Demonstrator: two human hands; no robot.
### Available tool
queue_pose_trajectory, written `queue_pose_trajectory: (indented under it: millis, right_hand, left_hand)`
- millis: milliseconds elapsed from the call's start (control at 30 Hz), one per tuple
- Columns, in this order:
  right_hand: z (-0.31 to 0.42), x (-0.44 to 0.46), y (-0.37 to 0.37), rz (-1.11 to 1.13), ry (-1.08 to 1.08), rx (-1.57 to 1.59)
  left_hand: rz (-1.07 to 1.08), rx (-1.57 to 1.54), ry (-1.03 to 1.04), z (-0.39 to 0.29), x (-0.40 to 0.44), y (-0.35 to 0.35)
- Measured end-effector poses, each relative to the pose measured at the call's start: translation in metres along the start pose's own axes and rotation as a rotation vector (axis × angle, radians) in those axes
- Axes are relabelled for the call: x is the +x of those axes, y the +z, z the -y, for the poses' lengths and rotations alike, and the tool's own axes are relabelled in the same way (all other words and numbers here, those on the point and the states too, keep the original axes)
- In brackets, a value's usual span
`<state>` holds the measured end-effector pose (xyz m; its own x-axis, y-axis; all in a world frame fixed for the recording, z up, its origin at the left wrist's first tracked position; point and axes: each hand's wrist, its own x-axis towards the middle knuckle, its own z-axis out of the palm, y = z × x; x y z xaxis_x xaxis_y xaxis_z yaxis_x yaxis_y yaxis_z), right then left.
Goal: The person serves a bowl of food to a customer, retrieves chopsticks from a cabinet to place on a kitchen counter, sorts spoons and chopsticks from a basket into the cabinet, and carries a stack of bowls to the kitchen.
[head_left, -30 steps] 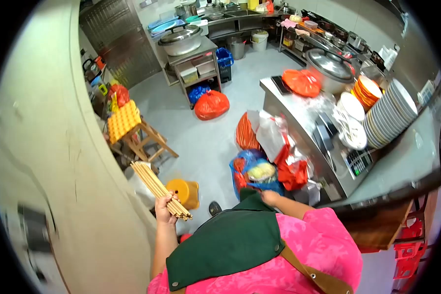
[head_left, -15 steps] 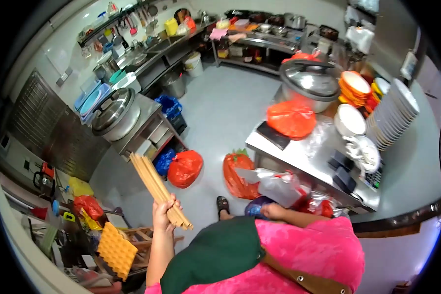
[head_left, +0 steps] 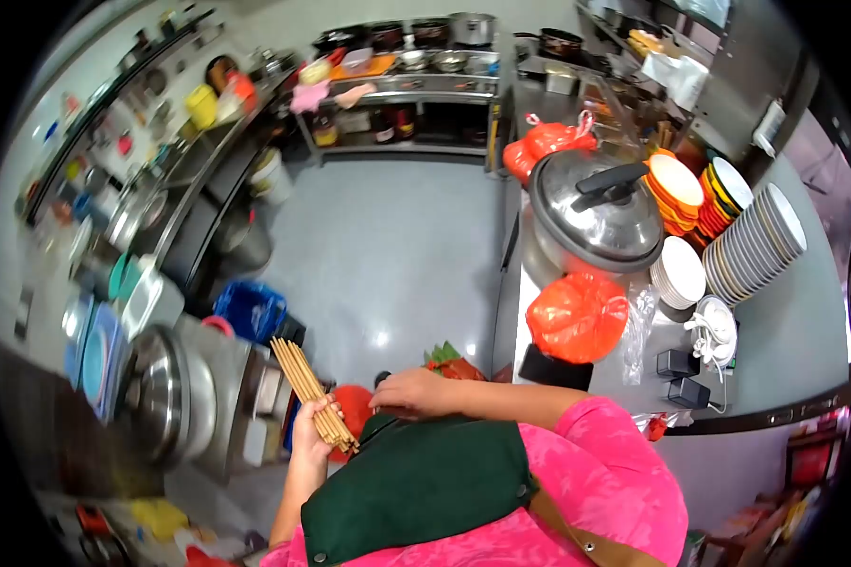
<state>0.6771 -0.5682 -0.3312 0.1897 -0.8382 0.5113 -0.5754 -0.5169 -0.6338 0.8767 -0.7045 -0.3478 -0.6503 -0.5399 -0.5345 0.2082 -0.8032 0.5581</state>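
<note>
Red bags [head_left: 577, 317] flank the lidded pot [head_left: 591, 217]; left hand [head_left: 309, 430] holds sticks [head_left: 301, 373].

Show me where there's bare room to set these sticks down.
For the sticks, the widest bare patch is floor between the blue bin and the right-hand counter, before the steel rack. The curved ledge right of the tall plate stack is bare too. The counter is crowded: lidded pot, red bag, white dishes, black adapters.

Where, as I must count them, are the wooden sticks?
In the head view, the sticks are in the left hand, beside the apron and left of the right hand.
</note>
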Motion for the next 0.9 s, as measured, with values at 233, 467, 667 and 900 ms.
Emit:
queue_pose_trajectory:
  millis: [233, 467, 667, 900]
  right_hand:
    - [-0.121, 0.059, -0.081, -0.338, 0.215, -0.205]
    - [-0.159, 0.129, -0.184, -0.367, 0.478, -0.609]
    - [-0.232, 0.155, -0.307, 0.182, 0.438, -1.229]
    - [-0.292, 0.087, -0.471, 0.073, 0.500, -1.282]
  left_hand:
    - [0.203, 0.231, 0.186, -0.141, 0.194, 0.071]
    - [0.594, 0.756, -0.224, -0.188, 0.335, 0.230]
    - [1.182, 1.209, -0.501, -0.125, 0.403, 0.364]
    - [1.258, 0.907, -0.850, -0.078, 0.481, 0.543]
